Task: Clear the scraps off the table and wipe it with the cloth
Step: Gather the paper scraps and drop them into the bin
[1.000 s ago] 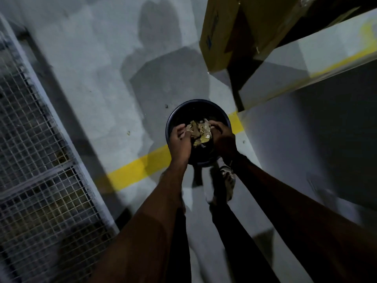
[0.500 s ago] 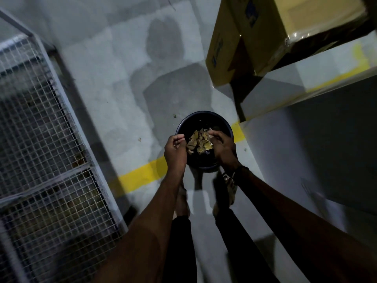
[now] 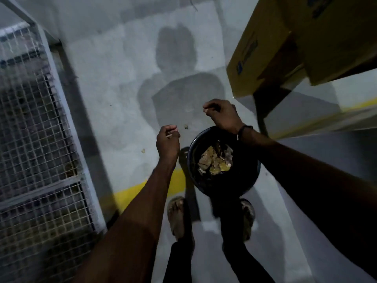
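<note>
Both hands, left (image 3: 167,140) and right (image 3: 222,117), hover loosely curled and holding nothing at eleven o'clock of the round black bin (image 3: 253,180) of tan paper scraps (image 3: 214,160)

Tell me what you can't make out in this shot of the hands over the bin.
- Bin, head view: its far rim is hidden by the right hand and wrist.
- Left hand: fingers curled away from the camera; whether they pinch a scrap is too small and dark to tell.
- Cardboard box: cut off by the top and right edges; its print is blurred.
- Table and cloth: not in view.
</note>
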Tool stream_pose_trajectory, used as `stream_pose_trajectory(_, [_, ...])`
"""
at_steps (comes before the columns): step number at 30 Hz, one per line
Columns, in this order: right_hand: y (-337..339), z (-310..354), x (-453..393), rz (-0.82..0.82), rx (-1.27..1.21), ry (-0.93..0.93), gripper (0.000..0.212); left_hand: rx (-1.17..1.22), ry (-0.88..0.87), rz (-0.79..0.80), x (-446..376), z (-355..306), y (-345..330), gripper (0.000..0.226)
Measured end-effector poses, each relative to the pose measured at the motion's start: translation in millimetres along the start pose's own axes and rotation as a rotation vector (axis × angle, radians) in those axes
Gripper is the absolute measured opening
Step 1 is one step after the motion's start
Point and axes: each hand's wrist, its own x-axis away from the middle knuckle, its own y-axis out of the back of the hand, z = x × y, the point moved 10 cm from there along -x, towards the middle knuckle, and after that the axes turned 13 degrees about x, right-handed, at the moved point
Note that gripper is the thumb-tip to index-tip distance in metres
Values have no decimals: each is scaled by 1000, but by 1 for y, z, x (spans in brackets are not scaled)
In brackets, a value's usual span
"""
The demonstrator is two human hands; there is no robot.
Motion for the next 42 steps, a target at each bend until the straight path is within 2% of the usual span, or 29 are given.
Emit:
stream_pose_trajectory(4, [-49,-23,-68,244,132,-17,18,-16,-10,20,-57,43,-23,16])
stream_pose_trajectory(8, [-109,-53,-113,522,142,-76,20,-80,-24,43,-112,93,-45,22])
stream_pose_trajectory(12, [-147,-75,-151,626,144,-135,22,-170,-111,126,-163,141,-65,24])
stream_pose_trajectory(16, [-168,-98,-169,721,147,-147,26,-382,-286,177,-176,149,-85,31])
stream_pose_trajectory(19, [-173,-109,-175,733,119,-160,29,-482,-407,203,-174,149,-94,15])
stream_pose_trajectory(21, [-172,-118,-174,723,90,-182,31,-568,-456,250,-176,154,-100,7])
stream_pose_trajectory(24, [-160,-122,-170,688,87,-184,30,-581,-466,259,-175,152,-99,10])
stream_pose_trajectory(27, [-134,-112,-164,576,42,-156,26,-396,-415,159,-161,128,-81,5])
stream_pose_trajectory(30, [-101,-93,-148,403,-26,-86,15,-149,-326,22,-139,98,-59,14])
stream_pose_trajectory(32, [-78,-78,-127,284,-117,-70,10,-84,-321,14,-113,73,-52,12])
stream_pose_trajectory(36, [-37,-53,-71,84,-251,-96,14,-43,-479,133,-33,13,-51,13])
stream_pose_trajectory(39, [-24,-52,-21,-28,-336,-187,13,-193,-625,294,23,-7,-61,19])
stream_pose_trajectory(42, [-16,-65,32,-131,-321,-287,16,-373,-702,505,65,5,-76,25])
